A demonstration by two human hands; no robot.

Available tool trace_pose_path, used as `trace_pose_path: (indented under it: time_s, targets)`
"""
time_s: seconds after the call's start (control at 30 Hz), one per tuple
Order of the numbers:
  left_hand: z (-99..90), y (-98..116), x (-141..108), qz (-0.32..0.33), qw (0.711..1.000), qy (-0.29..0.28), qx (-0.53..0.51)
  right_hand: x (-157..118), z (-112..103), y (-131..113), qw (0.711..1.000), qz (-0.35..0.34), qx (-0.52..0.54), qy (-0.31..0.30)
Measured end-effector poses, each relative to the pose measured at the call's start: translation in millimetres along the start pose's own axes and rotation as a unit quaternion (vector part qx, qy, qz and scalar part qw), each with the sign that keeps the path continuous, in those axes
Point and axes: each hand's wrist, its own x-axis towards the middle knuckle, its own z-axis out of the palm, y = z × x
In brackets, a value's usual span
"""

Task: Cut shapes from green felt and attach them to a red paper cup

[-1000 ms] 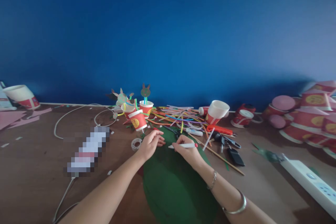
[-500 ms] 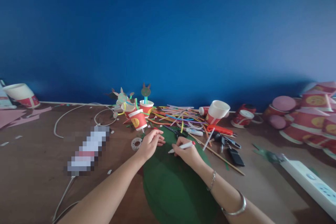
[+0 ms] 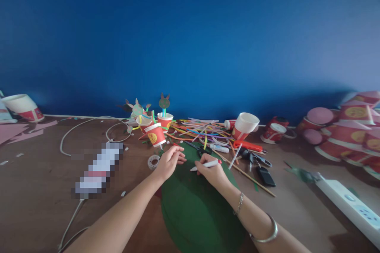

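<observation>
right hand (image 3: 212,173) grips a white marker (image 3: 206,165), left hand (image 3: 168,163) lies open on the green sheet (image 3: 198,213) — no line showing yet

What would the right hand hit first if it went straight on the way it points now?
The right hand would probably meet the scissors at the green paper's far edge; depth is unclear.

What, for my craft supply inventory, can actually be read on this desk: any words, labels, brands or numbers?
Nothing here can be read for certain.
Yellow round emblems on the red paper cups: too small and blurred to read.
White marker in the right hand: no legible print.
White power strip: no legible marking.
</observation>
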Motion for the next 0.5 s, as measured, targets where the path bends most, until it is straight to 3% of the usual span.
trace_pose_path:
  time_s: [0.5]
  targets:
    - [1.2,0.1,1.2,-0.009,1.0,0.008,-0.011,0.7,-0.9,6.1,1.0,0.002,0.004,0.019]
